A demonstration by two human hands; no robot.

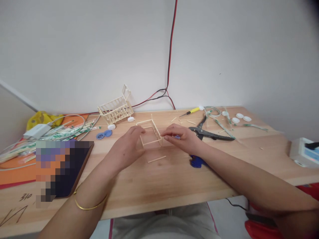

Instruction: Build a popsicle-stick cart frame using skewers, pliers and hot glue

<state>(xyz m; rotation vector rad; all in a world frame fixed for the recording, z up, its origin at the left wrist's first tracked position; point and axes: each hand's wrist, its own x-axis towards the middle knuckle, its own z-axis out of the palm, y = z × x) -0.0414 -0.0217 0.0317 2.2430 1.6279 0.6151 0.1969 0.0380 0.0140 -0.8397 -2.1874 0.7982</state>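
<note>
A small open frame of thin wooden sticks stands on the table between my hands. My left hand curves around its left side, thumb and fingers apart; whether the fingertips touch the sticks I cannot tell. At the right front corner, the fingers of my right hand are pinched together on the frame. One loose wooden stick lies just in front. Behind to the left is a finished-looking stick cart with white round caps at its base.
Black-bladed cutters with a blue handle lie partly under my right forearm. A yellow-handled screwdriver, white caps and green-white wrappers are further back. At left are a blue cap, a dark tablet-like object, packaged sticks and a charger.
</note>
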